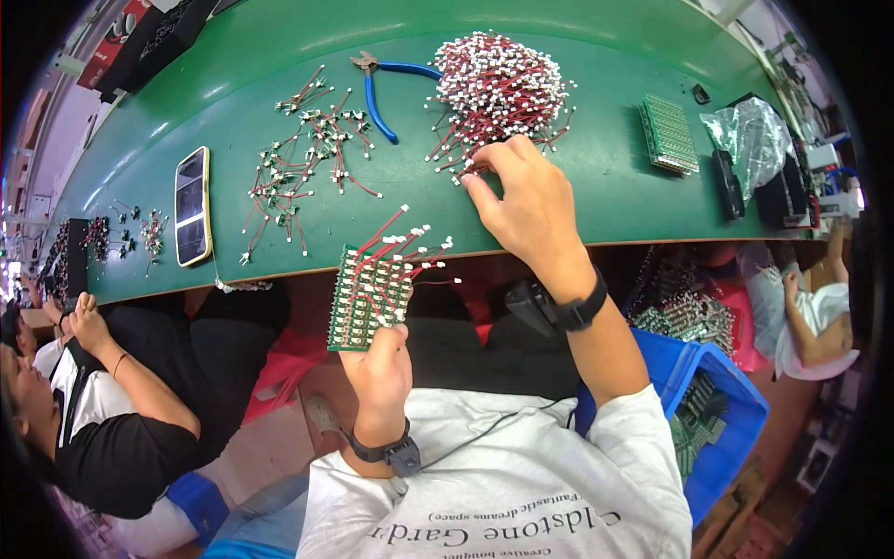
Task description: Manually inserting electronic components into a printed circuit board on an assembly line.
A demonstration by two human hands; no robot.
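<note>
My left hand (pixel 380 368) grips a green circuit board panel (pixel 358 303) near the table's front edge, thumb over its lower right corner. Rows of small pale parts cover the panel, and several red wires with white connectors (pixel 410 244) stick out from its right side. Beyond it, my right hand (pixel 526 196) reaches over the table to the near edge of a big pile of red wire leads with white connectors (pixel 503 88). Its thumb and forefinger close around a wire lead (pixel 468 170) there; the fingertips partly hide it.
Blue-handled cutters (pixel 380 102) lie against the pile. Left of them are loose small boards with red wires (pixel 307 158) and a phone (pixel 193 207). At right are stacked green panels (pixel 669 135) and a plastic bag (pixel 750 140). A blue bin (pixel 736 401) stands beside me; a co-worker (pixel 121 401) sits left.
</note>
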